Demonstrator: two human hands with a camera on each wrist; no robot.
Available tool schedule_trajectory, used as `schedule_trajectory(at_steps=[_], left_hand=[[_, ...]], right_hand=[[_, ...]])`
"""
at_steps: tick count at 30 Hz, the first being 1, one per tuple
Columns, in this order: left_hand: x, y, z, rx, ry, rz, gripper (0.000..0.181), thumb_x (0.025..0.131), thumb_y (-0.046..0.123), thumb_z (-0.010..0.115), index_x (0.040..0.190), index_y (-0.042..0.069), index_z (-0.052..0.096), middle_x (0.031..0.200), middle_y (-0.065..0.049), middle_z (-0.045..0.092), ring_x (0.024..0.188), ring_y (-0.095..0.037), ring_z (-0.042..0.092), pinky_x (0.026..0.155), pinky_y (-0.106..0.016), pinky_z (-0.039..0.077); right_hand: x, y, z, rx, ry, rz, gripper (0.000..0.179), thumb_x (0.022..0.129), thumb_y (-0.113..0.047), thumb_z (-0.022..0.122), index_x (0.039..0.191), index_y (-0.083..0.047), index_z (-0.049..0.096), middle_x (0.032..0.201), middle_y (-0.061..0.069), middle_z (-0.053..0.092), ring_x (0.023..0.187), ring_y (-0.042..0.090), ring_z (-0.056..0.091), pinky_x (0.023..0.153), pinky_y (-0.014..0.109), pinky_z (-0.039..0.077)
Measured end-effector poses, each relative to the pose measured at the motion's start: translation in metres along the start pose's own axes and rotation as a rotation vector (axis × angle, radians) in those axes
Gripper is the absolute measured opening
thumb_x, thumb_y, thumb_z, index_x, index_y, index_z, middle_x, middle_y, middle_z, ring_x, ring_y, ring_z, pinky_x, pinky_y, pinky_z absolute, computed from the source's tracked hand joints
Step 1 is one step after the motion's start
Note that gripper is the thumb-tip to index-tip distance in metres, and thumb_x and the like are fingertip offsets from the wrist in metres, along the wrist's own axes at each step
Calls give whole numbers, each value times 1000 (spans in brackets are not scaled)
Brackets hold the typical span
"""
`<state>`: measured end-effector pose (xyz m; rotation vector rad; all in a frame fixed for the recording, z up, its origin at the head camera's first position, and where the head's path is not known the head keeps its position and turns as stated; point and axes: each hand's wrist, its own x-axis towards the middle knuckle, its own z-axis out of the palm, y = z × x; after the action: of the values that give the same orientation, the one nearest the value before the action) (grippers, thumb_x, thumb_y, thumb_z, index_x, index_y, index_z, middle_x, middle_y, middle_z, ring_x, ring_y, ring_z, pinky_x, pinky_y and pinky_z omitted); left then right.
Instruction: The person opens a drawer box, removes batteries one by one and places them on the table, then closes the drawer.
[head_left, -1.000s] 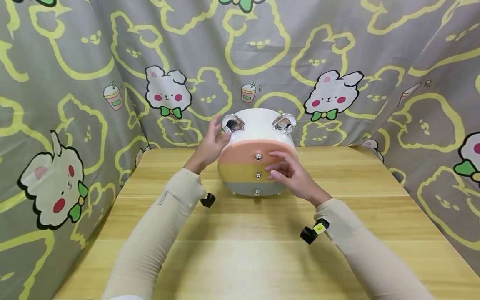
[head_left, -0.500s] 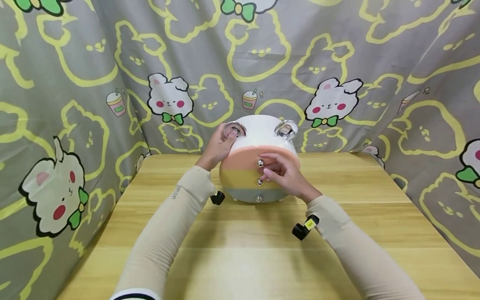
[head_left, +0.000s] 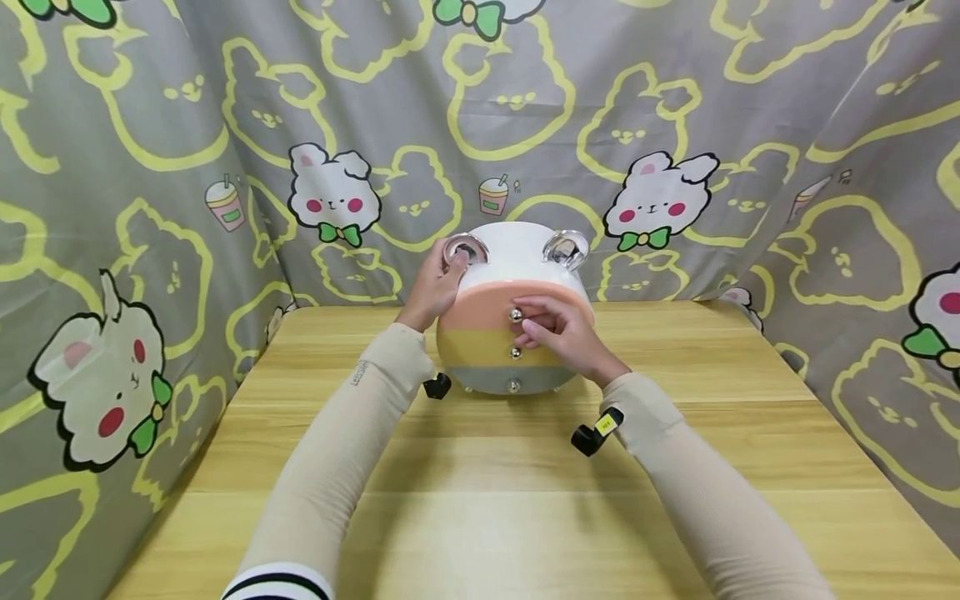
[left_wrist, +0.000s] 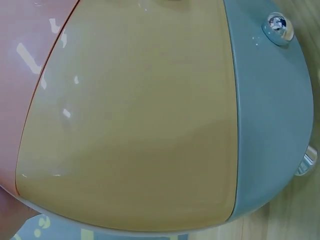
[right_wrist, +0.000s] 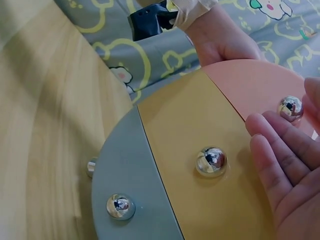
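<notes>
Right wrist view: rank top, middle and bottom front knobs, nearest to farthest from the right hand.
1. Top knob: on the pink band, right at the right hand; whether it has a grip on it is unclear.
2. Middle knob: center of the yellow band.
3. Bottom knob: on the gray-blue band, far end.

Head view: set above the near side of the table (head_left: 480, 517), facing forward and down past its far edge; widest. Left wrist view: closest, turned sideways onto the striped box (head_left: 487, 335). Right wrist view: near, tilted, further back. Both wrist views share the yellow band (right_wrist: 190, 135) and blue-grey band (right_wrist: 132, 170).
</notes>
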<state>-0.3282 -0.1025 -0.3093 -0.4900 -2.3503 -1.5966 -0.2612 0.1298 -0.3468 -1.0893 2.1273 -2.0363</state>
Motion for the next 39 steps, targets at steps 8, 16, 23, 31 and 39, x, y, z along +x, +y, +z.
schedule_trajectory(at_steps=[8, 16, 23, 31, 39], left_hand=[[14, -5, 5, 44, 10, -6, 34, 103, 29, 47, 130, 9, 48, 125, -12, 58, 114, -21, 50, 101, -36, 36], [23, -4, 4, 120, -28, -12, 36, 103, 36, 44, 128, 10, 46, 123, -14, 56, 113, -25, 50, 99, -40, 37], [23, -5, -2, 63, -151, -31, 42, 104, 30, 42, 139, 6, 38, 132, -17, 50, 120, -26, 47, 106, -37, 33], [24, -1, -5, 44, -201, -45, 52, 104, 35, 42, 147, 9, 31, 142, -15, 44, 130, -23, 41, 110, -34, 28], [22, -7, -6, 85, -208, -91, 57, 103, 42, 41, 150, 14, 27, 146, -13, 41, 133, -23, 38, 111, -36, 26]], right_hand=[[10, 7, -5, -45, 67, 10, 34, 97, 3, 53, 129, 13, 51, 114, 32, 60, 88, 25, 70, 77, 41, 55], [18, 5, -5, -149, 133, 26, 26, 97, 1, 55, 120, 12, 57, 104, 29, 64, 86, 34, 68, 74, 40, 56], [20, 3, 4, -228, 229, 48, 23, 93, 0, 62, 113, 12, 61, 92, 26, 65, 77, 37, 68, 68, 40, 57], [21, -1, 9, -340, 311, 33, 20, 94, -9, 65, 110, 3, 67, 91, 18, 68, 74, 31, 68, 65, 28, 55], [22, 11, 21, -630, 413, -142, 16, 88, -11, 73, 100, -2, 68, 77, 7, 68, 65, 14, 62, 60, 26, 51]])
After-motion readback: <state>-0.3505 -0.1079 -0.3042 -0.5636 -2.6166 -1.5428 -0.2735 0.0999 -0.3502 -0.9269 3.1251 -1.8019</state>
